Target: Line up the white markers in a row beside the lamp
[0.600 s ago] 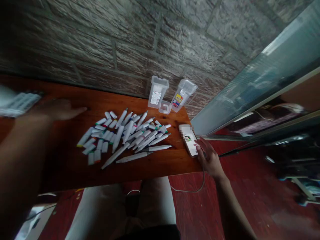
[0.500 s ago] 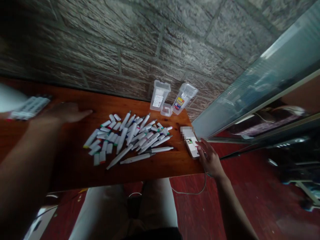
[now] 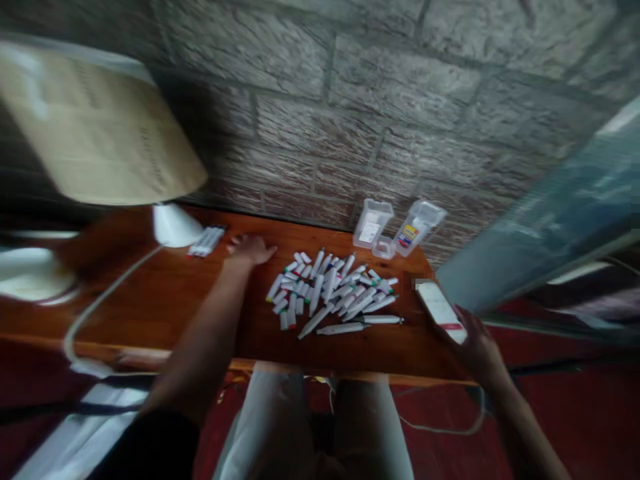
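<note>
Beside the lamp base (image 3: 173, 228), a row of markers (image 3: 207, 241) lies near the left hand (image 3: 250, 249), which rests on the table (image 3: 160, 293), fingers apart, seemingly holding nothing. Next comes the loose marker pile (image 3: 316, 295), then the phone (image 3: 439, 305) near the table's right end. The right hand (image 3: 479, 341) touches its near end — gripping or not, I cannot tell. Holding its side rims would probably steady it best. The front edge runs below the pile; wood shows between pile and phone — some room for fingers.
</note>
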The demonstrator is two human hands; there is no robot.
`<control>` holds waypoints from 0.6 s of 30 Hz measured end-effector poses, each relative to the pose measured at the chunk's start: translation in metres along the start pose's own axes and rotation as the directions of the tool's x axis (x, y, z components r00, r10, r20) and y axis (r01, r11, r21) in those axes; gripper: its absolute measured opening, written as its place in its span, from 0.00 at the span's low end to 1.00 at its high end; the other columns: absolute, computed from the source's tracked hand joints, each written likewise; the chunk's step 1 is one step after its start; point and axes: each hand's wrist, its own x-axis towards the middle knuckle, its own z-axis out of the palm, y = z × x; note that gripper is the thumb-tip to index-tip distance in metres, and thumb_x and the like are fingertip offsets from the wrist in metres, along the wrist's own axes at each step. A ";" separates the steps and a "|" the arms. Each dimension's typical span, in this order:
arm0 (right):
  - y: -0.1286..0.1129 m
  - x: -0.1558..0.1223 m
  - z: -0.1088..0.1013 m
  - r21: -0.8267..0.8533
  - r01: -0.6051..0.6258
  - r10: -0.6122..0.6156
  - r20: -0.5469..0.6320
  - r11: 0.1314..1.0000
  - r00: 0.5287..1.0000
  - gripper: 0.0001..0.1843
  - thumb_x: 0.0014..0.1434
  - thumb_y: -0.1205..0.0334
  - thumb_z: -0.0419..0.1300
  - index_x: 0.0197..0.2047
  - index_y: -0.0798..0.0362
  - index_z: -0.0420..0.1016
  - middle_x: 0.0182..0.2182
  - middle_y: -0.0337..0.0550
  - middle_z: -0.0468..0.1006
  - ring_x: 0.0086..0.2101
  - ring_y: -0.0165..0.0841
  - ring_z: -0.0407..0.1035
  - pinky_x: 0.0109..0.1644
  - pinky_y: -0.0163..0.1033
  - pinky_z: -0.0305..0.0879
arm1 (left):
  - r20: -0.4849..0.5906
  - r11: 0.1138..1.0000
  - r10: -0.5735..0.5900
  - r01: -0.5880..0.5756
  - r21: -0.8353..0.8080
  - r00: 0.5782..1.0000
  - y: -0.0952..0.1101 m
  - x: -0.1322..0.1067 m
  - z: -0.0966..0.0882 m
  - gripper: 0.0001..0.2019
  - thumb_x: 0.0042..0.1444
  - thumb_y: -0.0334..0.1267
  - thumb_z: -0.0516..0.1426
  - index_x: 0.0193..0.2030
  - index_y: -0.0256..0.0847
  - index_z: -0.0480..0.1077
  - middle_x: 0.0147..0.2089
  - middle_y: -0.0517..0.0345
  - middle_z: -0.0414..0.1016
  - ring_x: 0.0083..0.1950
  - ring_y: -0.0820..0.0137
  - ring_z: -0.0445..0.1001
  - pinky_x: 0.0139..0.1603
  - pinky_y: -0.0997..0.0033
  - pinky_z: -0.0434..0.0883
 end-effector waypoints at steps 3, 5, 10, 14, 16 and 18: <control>-0.017 0.019 0.010 -0.024 -0.032 0.031 -0.049 0.999 0.998 0.39 0.58 0.28 0.52 0.58 0.50 0.72 0.50 0.61 0.78 0.49 0.58 0.74 0.49 0.63 0.73 | 0.049 0.999 -0.012 0.014 -0.042 0.999 0.012 -0.017 -0.009 0.31 0.61 0.56 0.55 0.61 0.33 0.72 0.69 0.29 0.62 0.71 0.36 0.56 0.63 0.38 0.62; -0.043 0.043 0.023 0.068 0.040 -0.037 -0.046 0.997 0.998 0.34 0.58 0.29 0.52 0.55 0.45 0.74 0.51 0.58 0.79 0.47 0.55 0.76 0.48 0.59 0.74 | 0.022 0.989 0.074 -0.071 -0.131 0.997 0.015 -0.019 -0.009 0.28 0.61 0.54 0.56 0.59 0.33 0.73 0.68 0.28 0.62 0.71 0.34 0.56 0.63 0.36 0.61; -0.137 0.118 0.072 0.329 0.272 -0.328 0.128 0.904 0.936 0.22 0.60 0.40 0.57 0.45 0.46 0.80 0.42 0.48 0.84 0.38 0.46 0.80 0.43 0.50 0.76 | -0.080 0.953 0.217 -0.229 -0.200 0.973 0.019 -0.019 -0.003 0.24 0.66 0.52 0.52 0.60 0.40 0.72 0.62 0.41 0.73 0.64 0.52 0.70 0.62 0.56 0.67; -0.179 0.155 0.110 0.454 0.318 -0.439 0.190 0.832 0.878 0.16 0.59 0.47 0.57 0.39 0.45 0.82 0.34 0.43 0.85 0.30 0.41 0.79 0.37 0.46 0.76 | -0.142 0.927 0.281 -0.307 -0.216 0.949 0.026 -0.021 0.002 0.19 0.66 0.49 0.53 0.55 0.44 0.76 0.55 0.47 0.79 0.57 0.57 0.76 0.55 0.61 0.72; -0.183 0.158 0.121 0.475 0.343 -0.466 0.167 0.810 0.869 0.14 0.59 0.51 0.57 0.39 0.45 0.82 0.36 0.43 0.85 0.33 0.41 0.79 0.38 0.46 0.76 | -0.161 0.924 0.288 -0.318 -0.211 0.944 0.027 -0.021 0.003 0.16 0.66 0.46 0.53 0.52 0.45 0.78 0.51 0.48 0.81 0.53 0.57 0.78 0.53 0.61 0.73; -0.182 0.154 0.125 0.484 0.353 -0.479 0.165 0.801 0.862 0.13 0.59 0.54 0.56 0.39 0.45 0.82 0.35 0.43 0.85 0.32 0.40 0.78 0.37 0.44 0.75 | -0.176 0.924 0.289 -0.323 -0.205 0.941 0.026 -0.020 0.002 0.15 0.66 0.45 0.53 0.49 0.44 0.79 0.49 0.47 0.81 0.52 0.56 0.79 0.52 0.60 0.73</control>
